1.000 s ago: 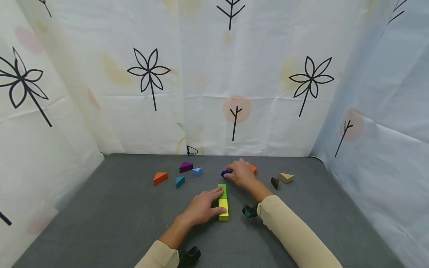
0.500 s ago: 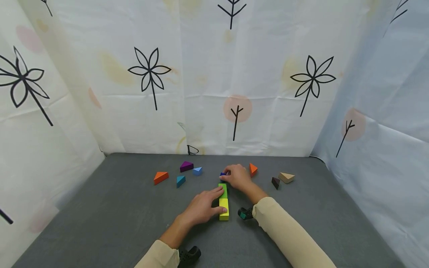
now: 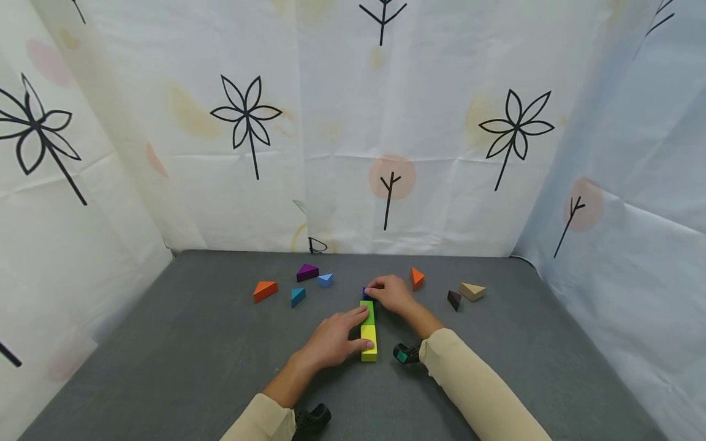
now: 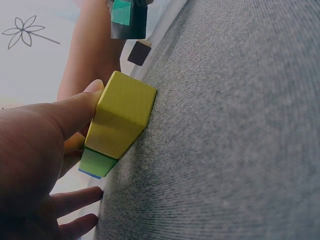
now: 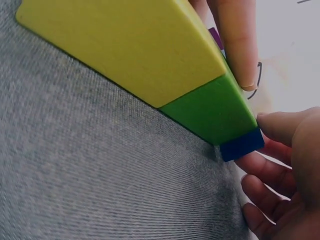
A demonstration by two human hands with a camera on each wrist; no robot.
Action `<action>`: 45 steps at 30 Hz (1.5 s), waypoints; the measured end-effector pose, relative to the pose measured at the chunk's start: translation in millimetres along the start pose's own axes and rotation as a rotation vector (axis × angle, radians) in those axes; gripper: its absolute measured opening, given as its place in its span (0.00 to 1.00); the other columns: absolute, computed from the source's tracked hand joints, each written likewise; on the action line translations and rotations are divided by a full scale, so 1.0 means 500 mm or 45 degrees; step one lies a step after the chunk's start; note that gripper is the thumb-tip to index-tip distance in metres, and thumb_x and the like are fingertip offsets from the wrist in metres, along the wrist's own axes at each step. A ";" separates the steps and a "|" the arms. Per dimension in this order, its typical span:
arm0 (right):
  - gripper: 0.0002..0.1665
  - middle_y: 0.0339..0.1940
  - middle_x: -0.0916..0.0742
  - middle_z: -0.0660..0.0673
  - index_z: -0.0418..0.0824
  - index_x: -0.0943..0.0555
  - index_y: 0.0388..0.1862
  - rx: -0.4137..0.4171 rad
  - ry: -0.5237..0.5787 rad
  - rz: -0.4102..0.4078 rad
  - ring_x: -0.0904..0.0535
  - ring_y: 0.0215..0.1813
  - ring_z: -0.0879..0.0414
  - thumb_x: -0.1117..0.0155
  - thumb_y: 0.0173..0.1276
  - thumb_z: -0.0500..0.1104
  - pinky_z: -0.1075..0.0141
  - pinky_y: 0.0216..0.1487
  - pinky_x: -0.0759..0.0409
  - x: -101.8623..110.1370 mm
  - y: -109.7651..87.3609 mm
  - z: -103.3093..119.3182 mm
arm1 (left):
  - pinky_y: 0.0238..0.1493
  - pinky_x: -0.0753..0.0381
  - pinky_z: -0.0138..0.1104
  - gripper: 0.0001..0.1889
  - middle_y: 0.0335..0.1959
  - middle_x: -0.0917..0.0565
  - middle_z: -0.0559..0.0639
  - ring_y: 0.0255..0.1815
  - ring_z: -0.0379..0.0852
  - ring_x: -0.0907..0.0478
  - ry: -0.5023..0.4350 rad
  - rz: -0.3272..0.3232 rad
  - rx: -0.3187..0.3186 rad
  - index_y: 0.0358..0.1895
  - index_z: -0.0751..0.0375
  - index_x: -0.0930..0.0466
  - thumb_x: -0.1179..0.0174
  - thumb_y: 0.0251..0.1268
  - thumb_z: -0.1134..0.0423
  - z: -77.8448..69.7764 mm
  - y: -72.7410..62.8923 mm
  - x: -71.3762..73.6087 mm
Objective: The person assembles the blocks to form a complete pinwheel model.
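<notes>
A yellow block [image 3: 368, 332] and a bright green block [image 5: 210, 110] lie end to end in a row. My left hand [image 3: 331, 340] rests on this row from the left, its thumb on the yellow block and fingertips on the green one. At the row's far end my right hand [image 3: 390, 295] pinches a small dark blue block [image 5: 242, 145] between thumb and fingers. In the right wrist view the blue block sits right against the green block's end. The right fingers partly cover it in the head view.
To the left lie an orange wedge [image 3: 265, 291], a purple triangle [image 3: 307, 273], a light blue triangle [image 3: 325, 280] and a teal triangle [image 3: 298, 297]. On the right are an orange triangle [image 3: 417, 278], a dark brown triangle [image 3: 454, 300] and a tan wedge [image 3: 472, 291]. A patterned curtain [image 3: 342, 122] stands behind the grey table.
My right hand has brought the blue block nearer, to the green block's far end, uncovering the orange triangle on the right. The left hand has stayed in place.
</notes>
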State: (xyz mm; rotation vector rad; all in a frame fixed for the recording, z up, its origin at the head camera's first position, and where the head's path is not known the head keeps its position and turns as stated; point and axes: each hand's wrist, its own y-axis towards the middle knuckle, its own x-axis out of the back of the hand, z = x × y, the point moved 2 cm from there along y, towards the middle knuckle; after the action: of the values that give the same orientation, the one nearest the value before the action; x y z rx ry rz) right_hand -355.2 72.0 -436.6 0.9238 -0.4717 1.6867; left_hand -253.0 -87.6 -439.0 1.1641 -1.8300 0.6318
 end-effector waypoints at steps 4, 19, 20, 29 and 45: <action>0.10 0.35 0.14 0.49 0.41 0.12 0.39 0.014 0.045 0.013 0.20 0.38 0.54 0.35 0.68 0.46 0.58 0.42 0.22 0.000 -0.001 0.000 | 0.63 0.37 0.58 0.37 0.73 0.36 0.44 0.68 0.56 0.35 -0.011 0.001 -0.009 0.73 0.52 0.35 0.40 0.64 0.41 -0.003 -0.003 0.004; 0.08 0.32 0.14 0.53 0.44 0.12 0.35 0.031 0.116 0.020 0.21 0.36 0.58 0.33 0.67 0.46 0.61 0.40 0.23 -0.005 -0.011 0.002 | 0.62 0.37 0.59 0.37 0.73 0.36 0.46 0.68 0.57 0.35 0.004 -0.002 -0.021 0.73 0.53 0.35 0.40 0.64 0.41 -0.001 -0.003 0.005; 0.08 0.32 0.14 0.53 0.44 0.12 0.35 0.031 0.115 0.021 0.21 0.36 0.58 0.33 0.67 0.47 0.61 0.40 0.23 -0.005 -0.010 0.002 | 0.62 0.37 0.59 0.37 0.73 0.36 0.46 0.69 0.57 0.35 0.005 0.001 -0.022 0.73 0.52 0.35 0.40 0.64 0.41 0.000 -0.003 0.005; 0.09 0.34 0.13 0.51 0.42 0.12 0.37 0.061 0.135 0.026 0.20 0.38 0.55 0.33 0.67 0.46 0.60 0.40 0.22 -0.006 -0.017 0.000 | 0.62 0.37 0.59 0.37 0.73 0.36 0.46 0.69 0.57 0.35 -0.001 0.010 -0.026 0.73 0.52 0.35 0.40 0.64 0.41 0.002 -0.003 0.004; 0.09 0.33 0.14 0.52 0.43 0.12 0.36 0.006 0.104 0.046 0.22 0.35 0.58 0.34 0.68 0.47 0.62 0.38 0.23 -0.004 -0.019 0.000 | 0.62 0.37 0.59 0.37 0.73 0.36 0.45 0.69 0.56 0.35 -0.002 0.010 -0.018 0.73 0.53 0.35 0.40 0.64 0.40 -0.002 -0.001 0.003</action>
State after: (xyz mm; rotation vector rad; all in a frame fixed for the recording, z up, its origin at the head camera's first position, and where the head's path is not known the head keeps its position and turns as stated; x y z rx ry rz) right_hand -346.2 73.7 -439.4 0.8505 -0.4322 1.7520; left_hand -252.6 -87.8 -437.1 1.1487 -1.8388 0.6212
